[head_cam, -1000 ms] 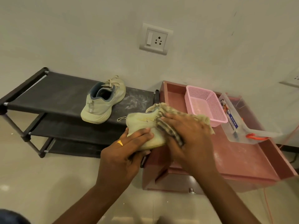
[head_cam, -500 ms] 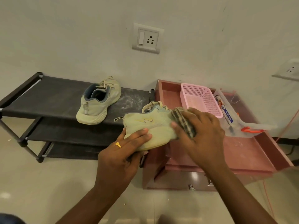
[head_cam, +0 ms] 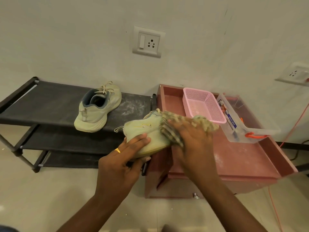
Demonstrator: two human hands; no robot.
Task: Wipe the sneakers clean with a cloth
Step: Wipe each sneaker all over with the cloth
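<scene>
Pale green sneaker (head_cam: 143, 136): centre of frame, held over the near-left corner of the pink tabletop (head_cam: 242, 158). The left hand (head_cam: 123, 161) has its grip curled round the sole by the heel.
Striped cloth (head_cam: 184, 124): over the toe end, under the blurred right hand (head_cam: 192, 143), grip cannot be told.
Second sneaker (head_cam: 98, 108): on the black shoe rack (head_cam: 50, 104), centre left.
Pink basket (head_cam: 204, 104): on the tabletop, right.

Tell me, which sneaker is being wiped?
The sneaker in the left hand, where the right hand applies the cloth; the other sneaker sits untouched on the black rack.
</scene>
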